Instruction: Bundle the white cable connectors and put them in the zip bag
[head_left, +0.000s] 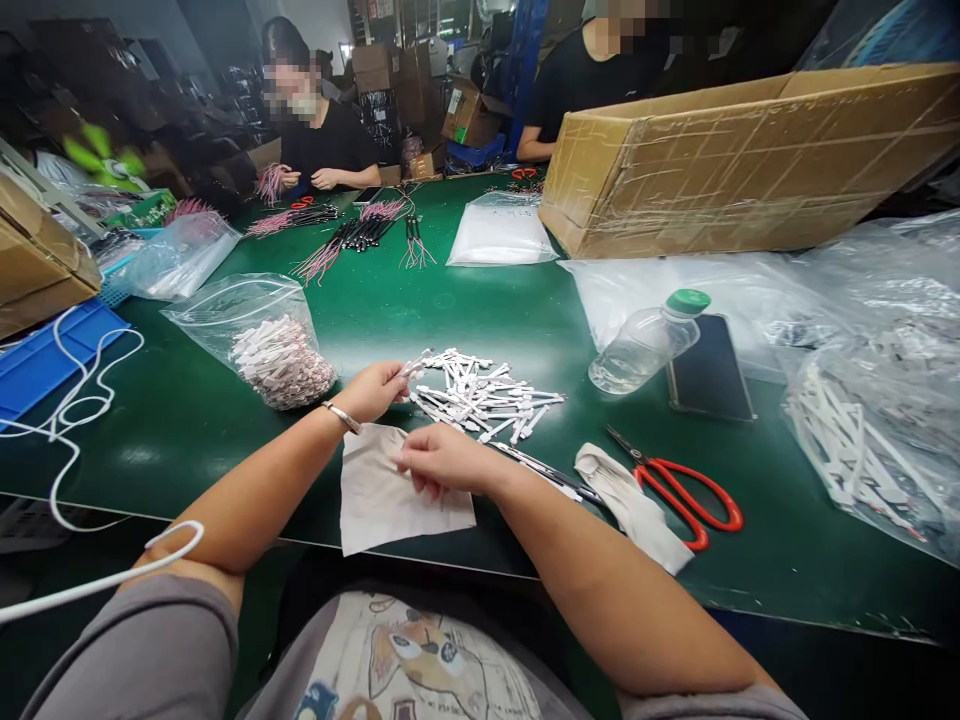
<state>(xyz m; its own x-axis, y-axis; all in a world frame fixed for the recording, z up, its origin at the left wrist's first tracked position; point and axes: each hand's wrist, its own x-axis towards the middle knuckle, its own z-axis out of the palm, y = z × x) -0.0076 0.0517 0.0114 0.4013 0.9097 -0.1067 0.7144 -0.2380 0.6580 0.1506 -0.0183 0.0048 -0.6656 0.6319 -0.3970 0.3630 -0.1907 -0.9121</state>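
My left hand [381, 389] is closed on a few small white connector pieces [415, 366], held at the left edge of a loose pile of white connector pieces [480, 395]. Over a pale cloth [375, 500] at the table's front edge is my right hand [442, 460], its fingers bent and thumb near the index finger; whether something small is between them cannot be made out. A clear bag [277, 355] full of similar pieces stands left of the pile. Tweezers [544, 468] lie just right of my right hand.
Red-handled scissors [675, 485] and a crumpled cloth [637, 510] lie to the right. Beyond are a bottle [637, 345], a phone [711, 370] and a large carton [735, 165]. A white cable [71, 420] hangs at left. Two people sit across the green table [187, 450].
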